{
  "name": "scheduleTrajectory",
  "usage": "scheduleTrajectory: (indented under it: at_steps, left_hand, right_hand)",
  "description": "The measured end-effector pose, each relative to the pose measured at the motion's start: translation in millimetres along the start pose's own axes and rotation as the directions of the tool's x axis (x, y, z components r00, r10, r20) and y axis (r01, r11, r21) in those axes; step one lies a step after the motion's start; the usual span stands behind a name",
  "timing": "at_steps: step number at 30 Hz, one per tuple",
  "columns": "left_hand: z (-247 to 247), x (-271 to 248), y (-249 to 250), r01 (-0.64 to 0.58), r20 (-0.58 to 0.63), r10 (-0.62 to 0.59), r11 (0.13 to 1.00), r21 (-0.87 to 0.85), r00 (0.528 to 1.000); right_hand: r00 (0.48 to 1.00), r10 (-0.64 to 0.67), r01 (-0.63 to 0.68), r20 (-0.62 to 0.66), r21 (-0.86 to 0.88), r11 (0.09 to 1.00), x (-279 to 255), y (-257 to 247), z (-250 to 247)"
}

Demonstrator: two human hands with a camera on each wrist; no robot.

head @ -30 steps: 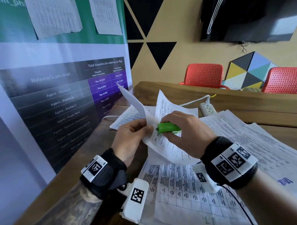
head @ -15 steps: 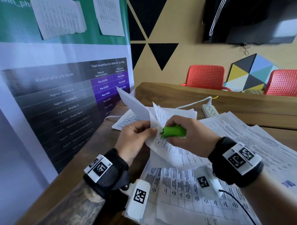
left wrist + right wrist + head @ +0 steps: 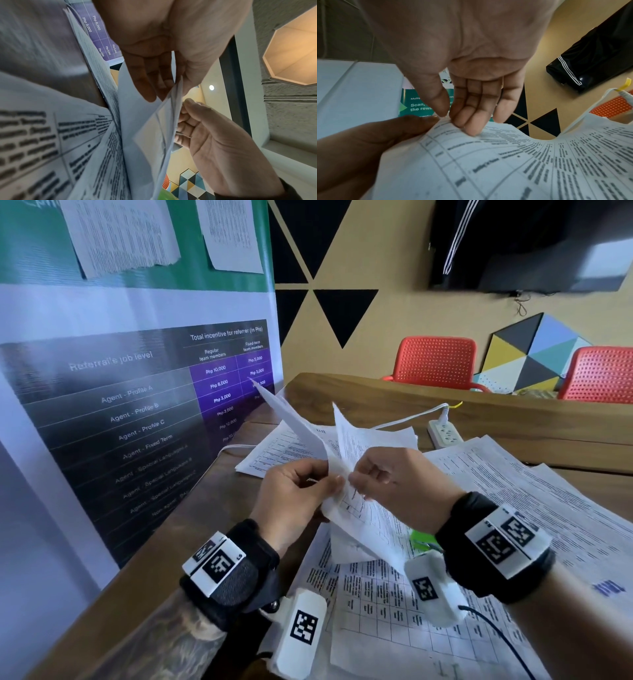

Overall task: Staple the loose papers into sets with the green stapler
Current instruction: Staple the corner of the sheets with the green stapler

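Note:
I hold a set of printed papers (image 3: 366, 508) up above the table, its sheets fanning upward. My left hand (image 3: 334, 482) pinches the set's corner from the left. My right hand (image 3: 356, 479) pinches the same corner from the right, thumb against fingertips. In the right wrist view the right hand (image 3: 453, 119) meets the left thumb (image 3: 412, 124) on the sheet (image 3: 505, 162). The green stapler (image 3: 422, 541) lies on the loose papers (image 3: 376, 604) just under my right wrist, mostly hidden. A sliver of the stapler (image 3: 164, 194) shows in the left wrist view.
More printed sheets (image 3: 531, 491) cover the wooden table (image 3: 342, 392) to the right and behind. A white power strip (image 3: 445, 434) with its cable lies at the back. A large banner (image 3: 137, 392) stands close on the left. Two red chairs (image 3: 435, 359) are beyond the table.
My right hand has let go of the green stapler, which now lies on the papers by my right wrist. That hand has moved onto the set's corner and pinches it.

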State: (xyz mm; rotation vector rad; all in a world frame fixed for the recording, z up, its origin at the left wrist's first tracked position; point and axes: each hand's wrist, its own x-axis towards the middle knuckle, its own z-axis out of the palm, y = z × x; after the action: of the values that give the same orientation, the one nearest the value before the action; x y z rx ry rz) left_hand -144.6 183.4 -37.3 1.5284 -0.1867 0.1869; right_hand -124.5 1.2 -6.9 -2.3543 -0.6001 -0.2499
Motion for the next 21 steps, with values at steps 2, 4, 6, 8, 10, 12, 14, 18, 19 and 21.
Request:
scheduleTrajectory:
  at_steps: [2, 4, 6, 8, 10, 12, 14, 18, 19, 21]
  left_hand:
    - [0.7, -1.3, 1.1, -0.020, -0.001, 0.020, 1.000, 0.018, 1.000]
    - [1.1, -1.7, 1.0, -0.023, -0.006, 0.023, 0.999, 0.031, 1.000]
    - [1.6, -1.5, 0.3, -0.026, -0.015, 0.026, 0.999, 0.039, 1.000]
    - [1.7, -0.7, -0.5, -0.024, -0.020, 0.025, 0.999, 0.040, 0.999]
    - [2.0, -1.0, -0.6, -0.010, -0.017, 0.010, 0.999, 0.031, 1.000]
    - [2.3, -1.4, -0.7, 0.015, 0.002, -0.015, 1.000, 0.006, 1.000]
    - [1.7, -1.6, -0.6, 0.019, 0.024, -0.019, 1.000, 0.000, 1.000]
    - [2.1, -2.5, 0.9, -0.017, 0.079, 0.014, 0.999, 0.034, 0.997]
    - [2.2, -2.9, 1.6, -0.007, 0.086, 0.005, 1.000, 0.021, 0.996]
    - [2.0, -2.5, 3.1, 0.085, 0.118, -0.075, 0.992, -0.089, 0.990]
  right_hand:
    - [1.000, -0.001, 0.001, -0.015, 0.005, 1.000, 0.0, 1.0, -1.1]
    - [1.000, 0.000, 0.000, -0.011, 0.014, 1.000, -0.9, 0.6, -1.4]
    - [1.000, 0.007, -0.007, -0.008, 0.016, 1.000, -2.0, -1.6, -1.6]
    - [1.000, 0.008, -0.008, -0.025, 0.008, 1.000, -2.2, -4.0, -1.6]
    - [0.998, 0.009, -0.009, -0.069, 0.002, 1.000, -2.4, -5.0, -1.7]
    - [0.995, 0.002, -0.002, -0.104, -0.003, 1.000, -2.8, -5.8, -2.0]
    - [0.994, -0.026, 0.023, -0.108, -0.033, 0.999, -4.0, -7.3, -2.0]
    - [0.995, -0.082, 0.074, -0.058, -0.118, 0.990, -6.0, -9.7, -1.8]
    - [0.994, -0.090, 0.083, -0.055, -0.121, 0.989, -6.2, -9.4, -1.7]
    - [0.993, -0.098, 0.089, -0.066, -0.117, 0.989, -5.4, -7.8, -1.9]
